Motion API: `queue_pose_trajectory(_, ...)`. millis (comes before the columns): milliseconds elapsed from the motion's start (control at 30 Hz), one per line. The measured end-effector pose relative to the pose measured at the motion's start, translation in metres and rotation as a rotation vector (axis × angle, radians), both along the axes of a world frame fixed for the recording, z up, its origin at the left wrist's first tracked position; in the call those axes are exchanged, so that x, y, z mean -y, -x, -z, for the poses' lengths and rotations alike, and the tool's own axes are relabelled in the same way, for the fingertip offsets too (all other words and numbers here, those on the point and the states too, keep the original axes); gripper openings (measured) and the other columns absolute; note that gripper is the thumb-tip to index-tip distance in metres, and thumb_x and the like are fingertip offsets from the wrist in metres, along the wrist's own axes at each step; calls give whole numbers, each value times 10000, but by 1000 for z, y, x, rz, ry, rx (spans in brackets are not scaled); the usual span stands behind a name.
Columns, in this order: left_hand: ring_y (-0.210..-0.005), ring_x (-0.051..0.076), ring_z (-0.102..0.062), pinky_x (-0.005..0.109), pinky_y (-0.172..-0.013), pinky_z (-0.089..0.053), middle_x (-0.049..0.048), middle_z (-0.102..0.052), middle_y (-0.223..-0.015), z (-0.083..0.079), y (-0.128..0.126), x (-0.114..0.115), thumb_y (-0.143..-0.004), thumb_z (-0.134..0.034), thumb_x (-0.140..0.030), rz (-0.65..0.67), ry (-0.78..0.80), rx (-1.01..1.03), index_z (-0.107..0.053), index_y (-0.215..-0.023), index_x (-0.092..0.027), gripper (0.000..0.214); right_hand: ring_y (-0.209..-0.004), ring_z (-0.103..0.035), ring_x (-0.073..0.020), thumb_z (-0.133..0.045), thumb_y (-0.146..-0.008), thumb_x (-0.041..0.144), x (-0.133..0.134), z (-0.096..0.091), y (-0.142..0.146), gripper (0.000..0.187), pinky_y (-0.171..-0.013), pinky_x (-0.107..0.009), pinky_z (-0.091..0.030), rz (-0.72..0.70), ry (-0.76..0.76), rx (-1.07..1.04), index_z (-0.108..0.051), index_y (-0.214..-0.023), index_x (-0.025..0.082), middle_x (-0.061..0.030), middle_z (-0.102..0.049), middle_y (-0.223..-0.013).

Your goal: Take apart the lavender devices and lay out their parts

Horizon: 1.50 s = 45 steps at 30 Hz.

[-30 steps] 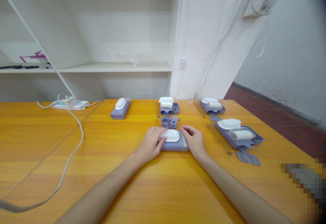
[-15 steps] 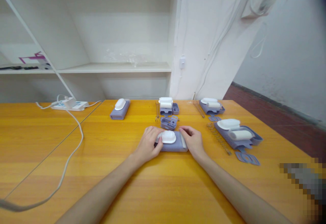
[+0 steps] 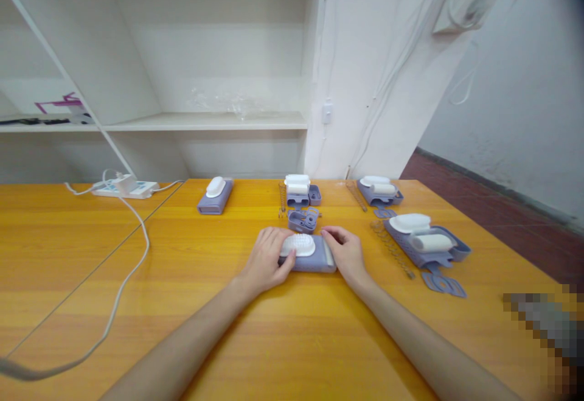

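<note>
A lavender plastic box with a white nubbed pad on top (image 3: 305,250) lies on the orange wooden table (image 3: 283,328) in front of me. My left hand (image 3: 266,260) curls round its left end, thumb against the front edge. My right hand (image 3: 344,254) grips the right end, fingers bent over the top. Just behind the box sits a small lavender part (image 3: 302,219).
Further back stand an assembled lavender unit (image 3: 215,195), a half-built one with a white roller (image 3: 298,188) and a spring (image 3: 283,198). At the right lie two open trays with white rollers (image 3: 426,243) (image 3: 379,190), long springs and flat lavender pieces. A power strip (image 3: 124,188) and its cable trail at the left.
The box has slid slightly to the left between my hands, and my left fingers have closed more tightly round its end. Otherwise nothing has moved.
</note>
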<state>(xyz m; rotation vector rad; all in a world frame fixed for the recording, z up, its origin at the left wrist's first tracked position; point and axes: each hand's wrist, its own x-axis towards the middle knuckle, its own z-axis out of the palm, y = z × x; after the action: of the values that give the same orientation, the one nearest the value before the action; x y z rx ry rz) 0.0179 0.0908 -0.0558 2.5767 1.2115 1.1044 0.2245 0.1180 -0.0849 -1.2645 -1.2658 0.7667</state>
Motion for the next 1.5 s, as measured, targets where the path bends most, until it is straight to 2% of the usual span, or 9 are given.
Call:
queue_pose_trajectory(167,-995,252,-509,401,-872,-395,98,-567,-1086,1,-1,0,-774,-598,-466,-16,-4,-15,-454,-1159,-186,497,-806,-631,-215,-560,-816,413,6,-5,2,285,-755,-343,-484,26,-70,100,-674,-884,160,-72,-695,-867)
queue_pose_trajectory(333,-1034,259,-511,410,-890,-404,108,-560,-1116,5,0,-2,-704,-652,-541,-77,-29,6,-418,-1183,-181,644,-930,-597,-220,-549,-846,374,21,-15,7,239,-858,-382,-426,-73,-326,461,-655,-967,197,-63,-677,-966)
queue_pose_trajectory(433,-1049,258,-519,417,-908,-409,111,-557,-1143,8,0,-3,-701,-664,-499,-87,-6,7,-388,-1214,-182,663,-1028,-553,-239,-628,-787,368,28,-18,10,369,-915,-409,-392,-198,-442,628,-602,-1117,206,-76,-644,-1082)
queue_pose_trajectory(500,-1065,255,-524,417,-920,-415,111,-550,-1166,8,0,-3,-713,-656,-465,-75,24,13,-365,-1241,-187,664,-1078,-525,-243,-659,-758,360,30,-18,11,488,-942,-413,-384,-237,-455,664,-549,-1209,211,-82,-611,-1153)
queue_pose_trajectory(633,-1092,255,-529,415,-927,-431,113,-534,-1198,7,-1,-2,-697,-666,-487,-42,75,52,-340,-1269,-200,719,-1095,-512,-239,-678,-744,346,28,-16,11,574,-946,-411,-399,-255,-380,648,-497,-1280,249,-76,-581,-1190)
queue_pose_trajectory(800,-1118,265,-517,423,-944,-431,107,-517,-1228,7,-1,-2,-632,-705,-562,1,117,67,-328,-1286,-216,830,-1076,-520,-234,-714,-715,361,24,-13,10,584,-948,-409,-410,-260,-283,550,-523,-1258,268,-72,-572,-1169)
queue_pose_trajectory(1100,-1134,274,-501,441,-943,-438,117,-470,-1244,9,-2,-3,-595,-756,-510,21,127,147,-288,-1312,-215,906,-1023,-566,-224,-729,-690,333,22,-10,14,471,-926,-386,-437,-228,-177,352,-610,-1135,237,-62,-605,-1098)
queue_pose_trajectory(1267,-1083,263,-545,432,-897,-471,132,-466,-1265,12,0,-8,-562,-767,-541,-61,262,243,-244,-1336,-204,993,-996,-578,-211,-730,-693,312,22,-10,15,430,-898,-353,-454,-227,-189,316,-626,-1101,225,-61,-616,-1069)
queue_pose_trajectory(1500,-1056,241,-554,395,-905,-453,84,-561,-1133,15,3,-17,-604,-713,-594,-86,291,178,-466,-1176,-204,735,-999,-578,-209,-725,-700,311,21,-10,14,406,-905,-351,-449,-227,-183,274,-632,-1084,218,-63,-623,-1060)
